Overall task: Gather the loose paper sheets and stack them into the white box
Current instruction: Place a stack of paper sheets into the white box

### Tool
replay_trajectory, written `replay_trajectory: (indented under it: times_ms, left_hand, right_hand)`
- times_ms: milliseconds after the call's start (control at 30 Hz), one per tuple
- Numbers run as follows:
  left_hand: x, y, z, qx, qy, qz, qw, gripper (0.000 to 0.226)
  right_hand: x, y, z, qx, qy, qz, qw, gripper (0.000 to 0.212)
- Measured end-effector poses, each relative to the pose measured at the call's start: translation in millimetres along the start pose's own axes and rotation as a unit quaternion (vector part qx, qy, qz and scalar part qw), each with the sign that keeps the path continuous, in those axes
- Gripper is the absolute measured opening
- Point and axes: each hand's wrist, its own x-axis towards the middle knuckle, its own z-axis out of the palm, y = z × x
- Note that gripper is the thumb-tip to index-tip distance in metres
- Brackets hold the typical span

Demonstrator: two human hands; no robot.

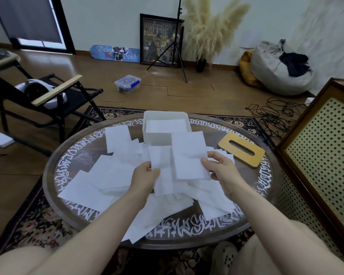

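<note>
Paper sheets: the loose paper sheets lie scattered and overlapping across the round table, most of them on my near side of the white box.
Left hand: my left hand pinches a sheet by its left edge, thumb on top.
Right hand: my right hand pinches a second sheet at its right edge, lifted clear of the pile.
Why held so: I judge I am holding the two close together to square them up before they go in.
White box: open-topped at the far side of the table, with a layer of sheets already lying flat inside.
Wooden lid: a slotted wooden lid rests on the table right of the box, so the opening stays free.
</note>
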Motion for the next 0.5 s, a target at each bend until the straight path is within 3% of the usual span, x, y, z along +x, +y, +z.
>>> replay_trajectory:
  times_ms: [133, 200, 333, 500]
  left_hand:
    - [-1.7, 3.8, 6.9, -0.033, -0.021, 0.008, 0.999, 0.021]
    - [-3.4, 6.0, 8.4, -0.054, -0.024, 0.012, 0.998, 0.016]
    - [-4.9, 7.0, 6.7, -0.052, -0.041, 0.011, 0.998, 0.013]
    - [-2.8, 4.6, 4.3, -0.046, -0.062, -0.005, 0.997, 0.017]
  right_hand:
    - [-6.0, -0.8, 16.4, -0.01, -0.036, -0.002, 0.999, 0.014]
    - [-6.1, 1.2, 22.4, -0.039, -0.046, 0.004, 0.998, 0.006]
    - [2.1, 3.7, 24.2, -0.073, -0.001, -0.004, 0.997, 0.003]
    - [3.5, 4.4, 25.4, -0.076, -0.005, -0.028, 0.997, 0.005]
